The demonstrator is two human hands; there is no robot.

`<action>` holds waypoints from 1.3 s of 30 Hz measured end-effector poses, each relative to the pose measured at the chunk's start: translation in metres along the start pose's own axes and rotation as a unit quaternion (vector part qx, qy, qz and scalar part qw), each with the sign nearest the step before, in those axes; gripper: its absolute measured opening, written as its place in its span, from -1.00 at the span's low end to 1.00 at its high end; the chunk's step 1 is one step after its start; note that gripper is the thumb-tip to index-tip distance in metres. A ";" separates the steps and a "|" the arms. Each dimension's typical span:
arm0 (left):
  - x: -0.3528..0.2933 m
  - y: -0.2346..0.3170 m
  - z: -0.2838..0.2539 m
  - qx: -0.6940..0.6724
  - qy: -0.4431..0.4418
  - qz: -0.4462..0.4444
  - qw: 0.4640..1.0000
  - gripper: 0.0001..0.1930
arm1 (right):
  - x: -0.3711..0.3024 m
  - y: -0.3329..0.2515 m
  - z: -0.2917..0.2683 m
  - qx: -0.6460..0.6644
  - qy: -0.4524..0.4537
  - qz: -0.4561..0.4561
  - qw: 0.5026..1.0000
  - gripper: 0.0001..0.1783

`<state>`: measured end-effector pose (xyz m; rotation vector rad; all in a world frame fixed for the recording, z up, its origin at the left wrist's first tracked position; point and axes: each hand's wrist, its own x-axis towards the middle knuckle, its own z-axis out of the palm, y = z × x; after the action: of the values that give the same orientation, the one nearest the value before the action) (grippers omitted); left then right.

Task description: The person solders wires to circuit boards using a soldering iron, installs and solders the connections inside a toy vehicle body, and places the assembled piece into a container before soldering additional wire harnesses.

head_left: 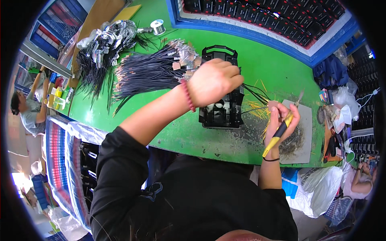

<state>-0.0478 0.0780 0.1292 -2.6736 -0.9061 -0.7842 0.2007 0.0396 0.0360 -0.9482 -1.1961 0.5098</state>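
A black plastic housing (221, 108) with a handle-like loop at its far end lies on the green table in front of me. My left hand (215, 80) is over its middle, fingers curled; what they hold, if anything, is hidden beneath. To the right, my right hand (283, 120) is closed around a yellow-and-black soldering iron (278, 135), its metal tip pointing up and away. A small brown flat piece (273, 105) shows at that hand's thumb and fingertips. Black wires (255, 91) run from the housing toward it.
Bundled black cables (146, 72) lie left of the housing, with a tangled cable pile (100, 48) beyond. A solder spool (157, 27) stands at the back. Yellow sticks (257, 110) are scattered beside a grey board (307, 132). A blue-edged rack (249, 24) holds black units. Other people work far left and right.
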 end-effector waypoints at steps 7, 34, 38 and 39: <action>-0.036 -0.009 0.068 -0.162 -0.105 -0.047 0.980 -0.85 | -0.020 0.012 -0.018 -0.102 -0.065 -0.139 0.983 -0.57; -0.244 0.059 -0.129 -0.192 0.155 -0.652 0.717 -0.56 | -0.055 -0.020 -0.007 -0.093 -0.300 0.011 0.949 -0.66; -0.330 0.124 -0.181 -0.062 0.175 -0.767 0.614 -0.52 | -0.067 -0.025 0.019 -0.062 -0.387 -0.011 0.920 -0.66; -0.347 0.142 -0.190 -0.022 0.181 -0.766 0.617 -0.51 | -0.070 -0.019 0.022 -0.057 -0.395 -0.017 0.917 -0.66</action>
<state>-0.2724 -0.2758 0.0941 -0.9366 -2.8941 -1.4006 0.1547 -0.0171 0.0147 -0.8331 -1.9824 0.8440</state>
